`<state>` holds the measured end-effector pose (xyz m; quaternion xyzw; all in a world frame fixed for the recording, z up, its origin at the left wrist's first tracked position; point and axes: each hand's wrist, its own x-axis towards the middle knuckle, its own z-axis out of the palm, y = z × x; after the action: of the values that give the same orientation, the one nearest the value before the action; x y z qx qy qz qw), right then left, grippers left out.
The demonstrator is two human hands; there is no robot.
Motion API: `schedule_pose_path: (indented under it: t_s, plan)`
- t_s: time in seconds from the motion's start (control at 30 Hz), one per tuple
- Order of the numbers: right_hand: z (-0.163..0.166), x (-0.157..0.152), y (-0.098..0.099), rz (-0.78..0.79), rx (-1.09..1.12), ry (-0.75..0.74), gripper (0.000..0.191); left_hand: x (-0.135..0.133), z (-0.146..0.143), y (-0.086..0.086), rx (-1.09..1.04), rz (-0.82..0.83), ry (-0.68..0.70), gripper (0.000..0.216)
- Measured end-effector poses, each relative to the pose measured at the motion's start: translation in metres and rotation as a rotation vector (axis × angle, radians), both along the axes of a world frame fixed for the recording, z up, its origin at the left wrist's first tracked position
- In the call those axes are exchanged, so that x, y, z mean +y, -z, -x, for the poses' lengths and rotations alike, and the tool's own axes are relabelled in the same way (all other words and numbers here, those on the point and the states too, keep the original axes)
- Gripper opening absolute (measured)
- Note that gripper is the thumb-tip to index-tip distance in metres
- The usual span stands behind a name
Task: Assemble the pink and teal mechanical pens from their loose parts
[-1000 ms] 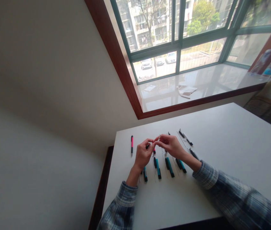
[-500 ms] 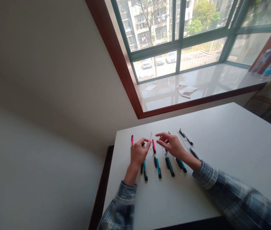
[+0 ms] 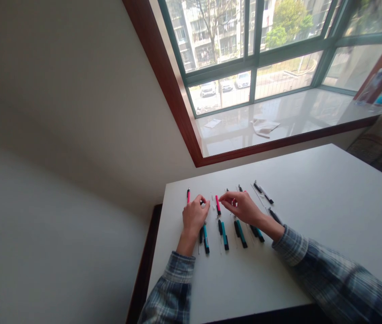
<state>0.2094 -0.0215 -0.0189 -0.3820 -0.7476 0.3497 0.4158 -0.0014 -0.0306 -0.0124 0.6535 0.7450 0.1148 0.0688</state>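
Note:
Both my hands rest low over a row of pen parts on the white table (image 3: 316, 211). My left hand (image 3: 194, 217) is curled, its fingertips closed on something small that I cannot make out, just right of a whole pink pen (image 3: 188, 196). My right hand (image 3: 242, 207) pinches thumb and forefinger together beside a pink pen barrel (image 3: 218, 205) lying on the table; what the pinch holds is too small to name. Teal and black pen barrels (image 3: 224, 235) lie side by side below the hands.
More black and white pen pieces (image 3: 262, 193) lie at the far end of the row. Beyond the table is a glossy window sill (image 3: 299, 118) with a crumpled white cloth (image 3: 263, 128). The table's left edge (image 3: 159, 238) drops beside a wall.
My hands were raised and joined over the row; they have parted and come down to the table. A pink barrel now lies between them.

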Motion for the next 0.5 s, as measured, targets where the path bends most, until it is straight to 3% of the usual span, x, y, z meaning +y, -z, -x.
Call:
schedule_pose_path:
  t_s: [0.23, 0.5]
  plan:
    - [-0.0029, 0.0004, -0.0019, -0.010, -0.011, -0.008, 0.020, -0.0033, 0.0061, -0.0061, -0.132, 0.007, 0.279, 0.032]
    - [-0.0031, 0.0003, -0.0037, -0.010, -0.018, -0.024, 0.023, -0.0042, 0.0065, -0.0010, -0.161, 0.041, 0.301, 0.028]
